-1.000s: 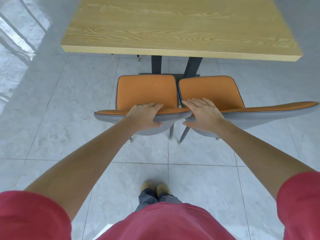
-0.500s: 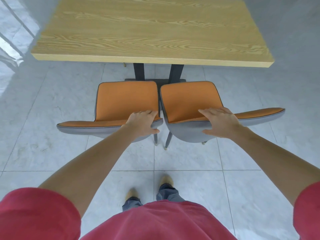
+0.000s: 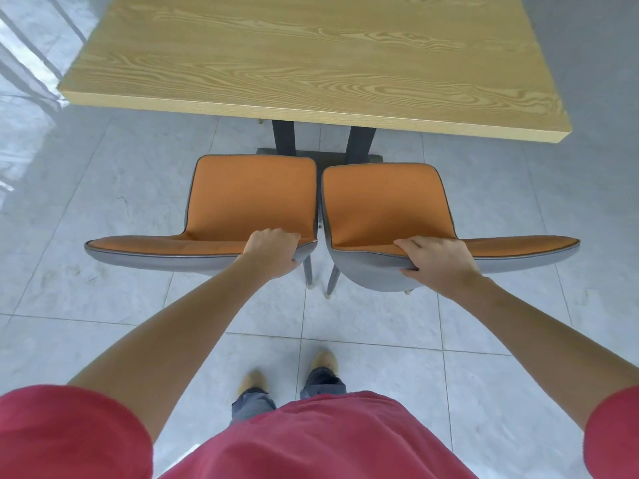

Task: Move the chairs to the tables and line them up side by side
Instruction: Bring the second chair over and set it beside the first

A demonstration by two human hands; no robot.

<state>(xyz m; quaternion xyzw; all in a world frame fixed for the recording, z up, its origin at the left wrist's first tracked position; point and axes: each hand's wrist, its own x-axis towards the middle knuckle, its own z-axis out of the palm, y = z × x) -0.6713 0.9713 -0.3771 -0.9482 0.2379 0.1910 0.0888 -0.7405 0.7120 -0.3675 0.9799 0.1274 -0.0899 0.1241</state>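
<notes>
Two orange chairs with grey shells stand side by side in front of a light wooden table point(image 3: 311, 57), seats facing its near edge. My left hand point(image 3: 273, 254) grips the top of the left chair's point(image 3: 249, 198) backrest near its right end. My right hand point(image 3: 435, 261) grips the top of the right chair's point(image 3: 383, 205) backrest around its middle. The two seats are almost touching, with a narrow gap between them. Both chairs sit short of the table edge, with floor showing between.
The table's dark legs point(image 3: 283, 138) and base plate stand just beyond the seats. Grey tiled floor point(image 3: 103, 202) lies on both sides. My feet point(image 3: 323, 361) stand behind the chairs. A bright window reflection marks the floor at far left.
My right hand slid along the right chair's backrest from its left end to the middle and closed on it. The two chairs now sit more evenly lined up.
</notes>
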